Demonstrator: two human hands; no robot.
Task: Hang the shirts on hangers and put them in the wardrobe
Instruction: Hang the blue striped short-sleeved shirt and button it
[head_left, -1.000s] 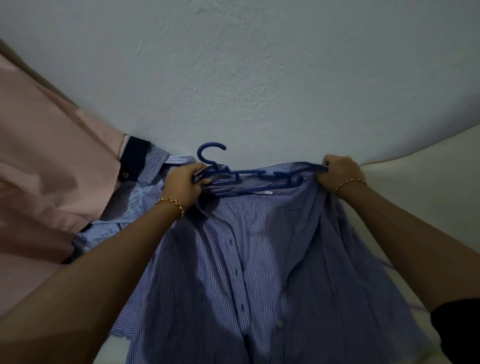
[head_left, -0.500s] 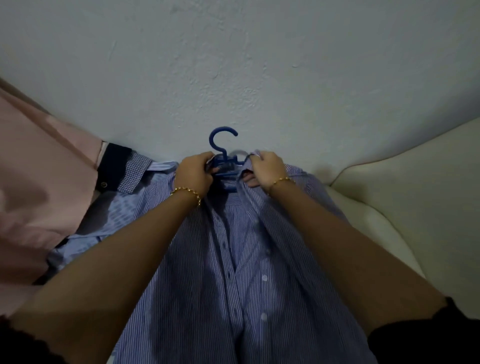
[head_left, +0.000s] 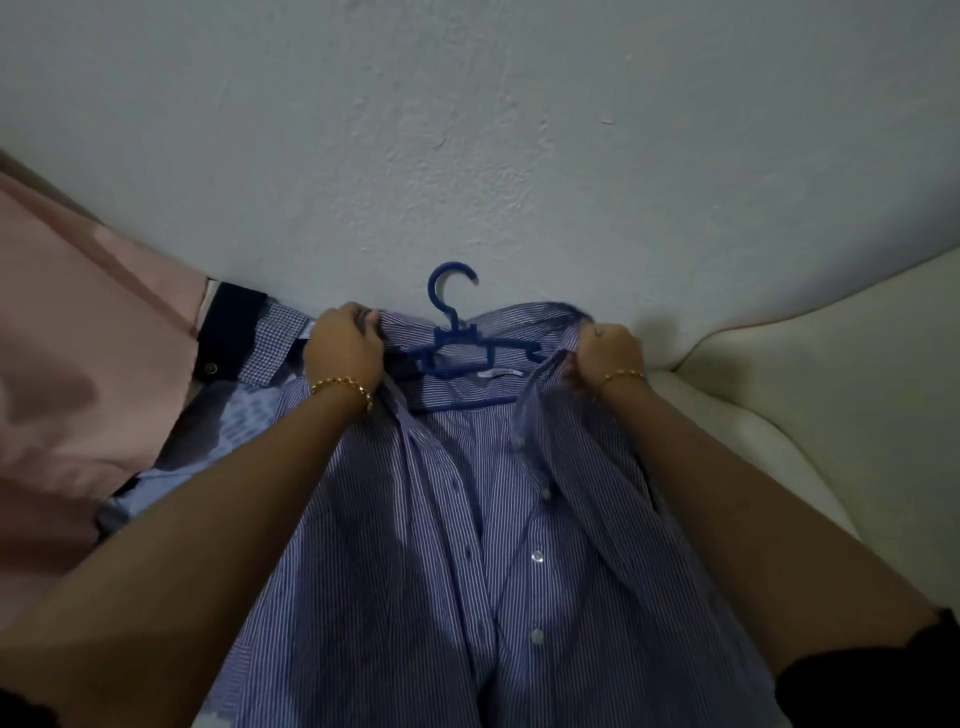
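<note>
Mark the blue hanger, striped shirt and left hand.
blue hanger (head_left: 457, 335): head view, neck below the hook.
striped shirt (head_left: 405, 545): head view, front panel.
left hand (head_left: 343, 349): head view, back of the hand.

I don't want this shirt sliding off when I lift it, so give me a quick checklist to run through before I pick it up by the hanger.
1. Hook of the blue hanger free above the collar: ok.
2. Left hand grips the striped shirt at one shoulder: ok.
3. Right hand grips the other shoulder: ok.
4. Hanger ends seated inside both shoulders: cannot tell, fabric and hands cover them.
5. Front fastened: not ok, it lies open and the buttons are undone.
6. Wardrobe open and within reach: cannot tell, it is not in view.
</note>
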